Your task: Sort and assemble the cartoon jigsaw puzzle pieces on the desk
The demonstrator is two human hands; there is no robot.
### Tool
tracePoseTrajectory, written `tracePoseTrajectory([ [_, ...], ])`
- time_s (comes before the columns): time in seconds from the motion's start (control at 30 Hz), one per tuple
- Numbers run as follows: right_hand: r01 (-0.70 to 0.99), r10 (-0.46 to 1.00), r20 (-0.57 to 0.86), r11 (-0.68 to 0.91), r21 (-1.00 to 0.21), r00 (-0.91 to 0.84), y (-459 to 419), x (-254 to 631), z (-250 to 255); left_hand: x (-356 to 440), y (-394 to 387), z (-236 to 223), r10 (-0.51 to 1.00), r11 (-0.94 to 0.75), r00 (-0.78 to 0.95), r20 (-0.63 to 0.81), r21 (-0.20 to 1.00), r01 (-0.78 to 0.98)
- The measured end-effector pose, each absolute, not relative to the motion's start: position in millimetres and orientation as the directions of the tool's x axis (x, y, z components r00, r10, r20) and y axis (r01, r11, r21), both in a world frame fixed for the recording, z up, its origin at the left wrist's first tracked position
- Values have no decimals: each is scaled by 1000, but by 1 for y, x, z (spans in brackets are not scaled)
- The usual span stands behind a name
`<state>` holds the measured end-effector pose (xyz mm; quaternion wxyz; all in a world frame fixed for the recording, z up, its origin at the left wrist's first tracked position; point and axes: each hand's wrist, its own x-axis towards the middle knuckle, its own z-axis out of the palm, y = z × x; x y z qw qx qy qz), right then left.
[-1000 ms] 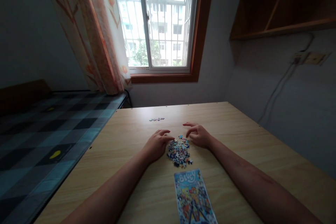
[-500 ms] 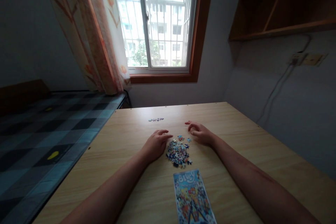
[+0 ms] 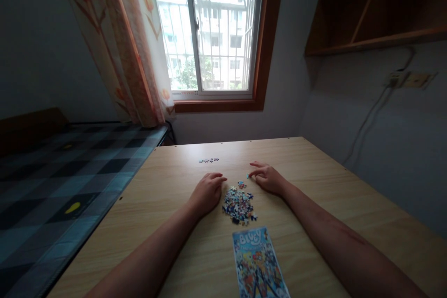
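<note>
A heap of small jigsaw puzzle pieces (image 3: 238,206) lies on the wooden table, with a small cluster of pieces (image 3: 241,185) just beyond it. To the heap's left is my left hand (image 3: 208,192), fingers loosely stretched forward and holding nothing. On the other side, my right hand (image 3: 267,178) has a light-blue puzzle piece (image 3: 247,176) at its lower fingertips, while the index finger points out above it. Farther back sits a short row of puzzle pieces (image 3: 208,160). Nearer to me is a colourful sheet or box lid marked "Bluey" (image 3: 260,260).
The light wooden table (image 3: 167,167) reaches toward the window (image 3: 220,32). A bed with a checked cover (image 3: 91,167) stands along its left. At the right are a wall shelf (image 3: 373,42) and a socket with a cord (image 3: 394,79).
The light-blue piece that lay beside the small cluster is now farther away, at my right fingertips. My left fingers have drawn back slightly from the heap's far edge.
</note>
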<state>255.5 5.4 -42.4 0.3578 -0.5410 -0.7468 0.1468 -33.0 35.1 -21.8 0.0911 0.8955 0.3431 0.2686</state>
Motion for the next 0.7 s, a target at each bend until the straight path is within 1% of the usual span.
tracePoseTrajectory([
  [0.07,747,913,372,363,-556,-166,9,249,-44,-32,34,-21,661,-750,626,414,331,573],
  [0.17,780,919,327,367,-508,-219,11,230,-45,-30,32,-18,667,-744,636,388,306,594],
  [0.23,750,915,289,397,-529,-281,12,217,-46,-30,31,-17,672,-740,641,371,293,606],
  [0.3,704,913,287,406,-583,-289,12,210,-47,-31,31,-17,678,-733,640,362,272,623],
  [0.33,683,916,304,398,-612,-262,13,209,-48,-31,32,-18,683,-728,636,359,258,636],
  [0.43,621,912,394,372,-690,-109,17,213,-50,-31,33,-22,692,-715,635,344,208,667],
  [0.5,587,893,450,380,-715,-30,19,216,-52,-30,33,-23,694,-712,639,331,188,676],
  [0.6,578,873,488,399,-711,-2,18,218,-52,-32,31,-17,725,-676,605,329,173,716],
  [0.7,575,869,494,405,-710,-2,16,218,-51,-41,32,-5,778,-613,547,311,179,770],
])
